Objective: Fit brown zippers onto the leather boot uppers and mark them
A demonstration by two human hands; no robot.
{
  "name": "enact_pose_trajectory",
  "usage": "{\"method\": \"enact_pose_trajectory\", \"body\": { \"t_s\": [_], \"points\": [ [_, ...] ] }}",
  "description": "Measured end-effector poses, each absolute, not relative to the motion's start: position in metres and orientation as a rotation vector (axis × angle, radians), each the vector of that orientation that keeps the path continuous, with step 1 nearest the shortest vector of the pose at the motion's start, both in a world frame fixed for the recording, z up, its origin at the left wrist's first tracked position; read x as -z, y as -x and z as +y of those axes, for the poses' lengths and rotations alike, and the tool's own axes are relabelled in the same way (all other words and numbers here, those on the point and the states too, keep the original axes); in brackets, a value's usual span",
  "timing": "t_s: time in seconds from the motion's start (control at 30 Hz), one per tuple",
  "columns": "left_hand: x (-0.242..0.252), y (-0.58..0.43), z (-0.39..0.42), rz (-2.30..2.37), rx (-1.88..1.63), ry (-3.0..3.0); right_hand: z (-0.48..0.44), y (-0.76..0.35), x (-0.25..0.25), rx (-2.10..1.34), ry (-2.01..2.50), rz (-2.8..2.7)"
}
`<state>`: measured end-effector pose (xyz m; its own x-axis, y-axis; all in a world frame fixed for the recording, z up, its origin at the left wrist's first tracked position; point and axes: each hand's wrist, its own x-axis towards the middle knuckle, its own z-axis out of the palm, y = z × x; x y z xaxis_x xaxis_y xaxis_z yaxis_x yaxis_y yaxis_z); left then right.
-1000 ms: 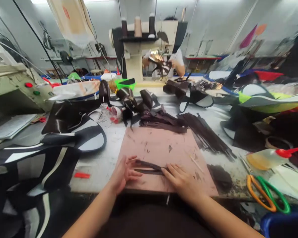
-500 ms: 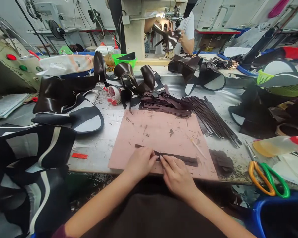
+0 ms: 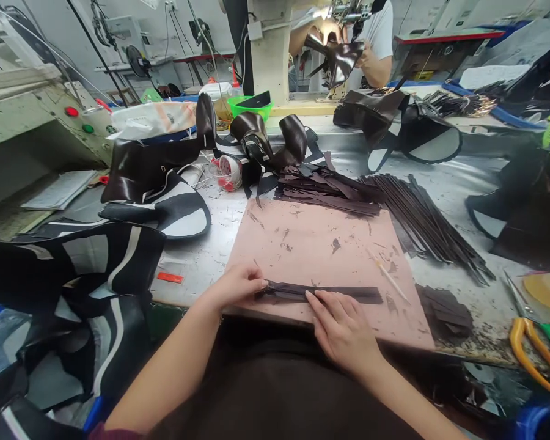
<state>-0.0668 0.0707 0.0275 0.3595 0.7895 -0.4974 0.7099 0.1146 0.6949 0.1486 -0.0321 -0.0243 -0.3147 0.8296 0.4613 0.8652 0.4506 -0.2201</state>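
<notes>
A dark brown zipper (image 3: 330,294) lies lengthwise across the near part of a pink board (image 3: 275,238). My left hand (image 3: 238,284) is closed, thumb and fingers pinching the zipper's left end, where a small slider seems to sit. My right hand (image 3: 346,324) rests with its fingers stretched out, fingertips pressing the zipper's middle against the board. Behind them, brown leather strips (image 3: 325,192) are heaped on the board's far edge. A bundle of long thin dark strips (image 3: 440,226) fans out to the right.
Orange-and-green scissors (image 3: 531,342) and small brown pieces (image 3: 447,311) lie on the right. Dark boot uppers (image 3: 151,171) crowd the left and back. A thread spool (image 3: 229,173) stands beyond the board. Across the table, another person's hands hold a shiny upper (image 3: 341,61) at a sewing machine (image 3: 268,55).
My left hand has slid leftward along the zipper to its end, away from my right hand. The zipper now lies straighter. The view has turned left.
</notes>
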Motion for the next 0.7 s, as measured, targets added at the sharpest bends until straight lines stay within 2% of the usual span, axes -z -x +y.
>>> {"method": "enact_pose_trajectory", "body": {
  "t_s": [0.2,0.43,0.7],
  "points": [
    [-0.028,0.066,0.066,1.401,-0.113,-1.766,-0.025,-0.163,0.019,0.094,1.372,-2.186],
    [-0.033,0.058,0.054,1.607,-0.1,-2.06,0.018,-0.245,0.014,0.376,1.911,-2.099],
    [-0.039,0.066,0.06,1.748,-0.113,-2.078,0.078,-0.299,0.017,0.461,1.808,-2.363]
  ]
}}
